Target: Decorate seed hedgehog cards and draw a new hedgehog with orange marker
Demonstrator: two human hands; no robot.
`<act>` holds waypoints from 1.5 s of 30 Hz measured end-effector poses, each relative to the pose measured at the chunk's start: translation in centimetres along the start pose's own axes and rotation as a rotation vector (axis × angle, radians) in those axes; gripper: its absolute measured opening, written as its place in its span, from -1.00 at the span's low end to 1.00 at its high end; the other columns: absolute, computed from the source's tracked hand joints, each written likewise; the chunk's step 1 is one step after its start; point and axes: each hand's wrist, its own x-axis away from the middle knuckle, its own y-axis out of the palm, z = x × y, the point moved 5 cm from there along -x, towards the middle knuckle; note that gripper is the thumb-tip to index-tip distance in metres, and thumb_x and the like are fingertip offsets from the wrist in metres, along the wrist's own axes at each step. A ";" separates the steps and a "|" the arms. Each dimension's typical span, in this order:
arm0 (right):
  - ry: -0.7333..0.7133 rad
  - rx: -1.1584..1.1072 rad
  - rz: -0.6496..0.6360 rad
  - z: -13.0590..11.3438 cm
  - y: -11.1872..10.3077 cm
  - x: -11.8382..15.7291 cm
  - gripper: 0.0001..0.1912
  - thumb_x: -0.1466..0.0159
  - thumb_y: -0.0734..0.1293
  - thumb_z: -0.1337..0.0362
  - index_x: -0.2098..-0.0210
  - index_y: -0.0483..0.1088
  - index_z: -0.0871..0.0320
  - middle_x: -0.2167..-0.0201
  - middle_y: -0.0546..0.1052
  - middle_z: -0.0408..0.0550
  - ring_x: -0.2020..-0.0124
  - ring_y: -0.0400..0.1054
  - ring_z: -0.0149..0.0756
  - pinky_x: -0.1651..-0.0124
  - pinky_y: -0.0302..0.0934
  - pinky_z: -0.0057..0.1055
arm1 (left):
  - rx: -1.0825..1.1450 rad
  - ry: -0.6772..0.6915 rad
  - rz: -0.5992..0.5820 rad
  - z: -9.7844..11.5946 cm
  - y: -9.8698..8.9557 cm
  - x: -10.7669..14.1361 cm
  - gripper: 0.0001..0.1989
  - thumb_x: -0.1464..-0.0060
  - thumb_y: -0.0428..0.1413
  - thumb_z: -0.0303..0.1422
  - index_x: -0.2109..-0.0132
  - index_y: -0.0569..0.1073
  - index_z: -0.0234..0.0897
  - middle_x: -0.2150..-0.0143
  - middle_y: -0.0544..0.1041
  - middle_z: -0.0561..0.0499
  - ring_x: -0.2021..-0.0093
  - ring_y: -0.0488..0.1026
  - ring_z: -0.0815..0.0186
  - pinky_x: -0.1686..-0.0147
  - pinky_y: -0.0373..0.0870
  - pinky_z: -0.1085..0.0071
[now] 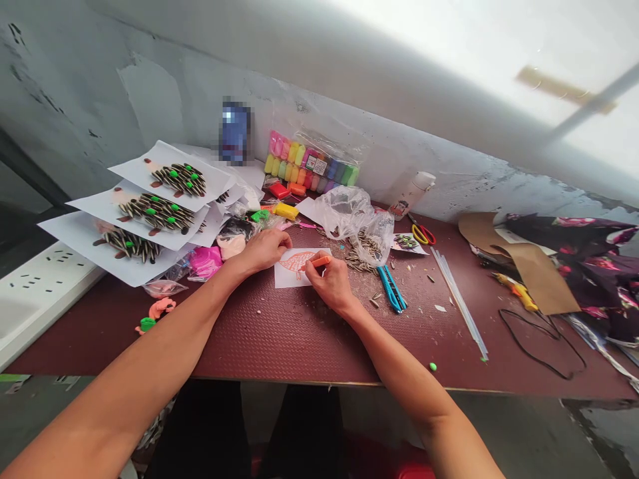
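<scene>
At the left end of the bench (279, 346) lies a white power strip (37, 289), with a stack of white sheets (94, 229) overlapping beside it, their seed-covered figures dotted green. Near the left front, a lump of pink clay (162, 307) sits beside green. The left hand (267, 249) rests at the upper left corner of a small white card (285, 279); its fingers are curled close together, but I cannot tell whether they pinch the card. The card lies flat around the middle of the bench, bearing an orange drawing (297, 261). Over its right side, the right hand (329, 278) pinches an orange pen (321, 261) between thumb and fingers. Behind them, a pack of coloured clay (309, 163) leans towards the back edge. Rightward come striped seeds (360, 259), a blue cutter (392, 289), red-and-yellow scissors (423, 233) and clear sticks (460, 303); a yellow glue gun (522, 295) lies towards the right end, near a flowered cloth (589, 266).
</scene>
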 end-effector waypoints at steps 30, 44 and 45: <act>0.034 0.021 0.052 0.6 -0.7 -0.2 -0.75 -0.29 0.29 0.19 0.50 0.42 0.11 0.48 0.56 -0.11 0.51 0.35 -0.38 0.38 0.16 -0.43 | -0.003 0.016 0.005 -0.1 0.2 0.0 -0.70 -0.14 0.02 -0.43 0.11 0.63 -0.22 0.07 0.63 -0.11 0.04 0.54 0.10 0.06 0.41 0.26; 0.027 0.045 0.034 0.6 -0.5 -0.3 -0.76 -0.29 0.29 0.20 0.49 0.43 0.10 0.51 0.53 -0.14 0.50 0.37 -0.36 0.35 0.21 -0.42 | 0.006 0.022 0.024 -0.3 0.3 -0.1 -0.68 -0.11 0.01 -0.41 0.12 0.64 -0.19 0.12 0.64 -0.09 0.08 0.55 0.11 0.10 0.42 0.27; 0.026 0.046 0.037 0.5 -0.5 -0.3 -0.75 -0.29 0.29 0.19 0.49 0.43 0.10 0.51 0.53 -0.14 0.50 0.37 -0.36 0.35 0.21 -0.43 | 0.007 0.024 0.022 -0.3 0.3 -0.1 -0.68 -0.11 0.01 -0.42 0.12 0.64 -0.19 0.12 0.64 -0.09 0.08 0.55 0.12 0.09 0.42 0.27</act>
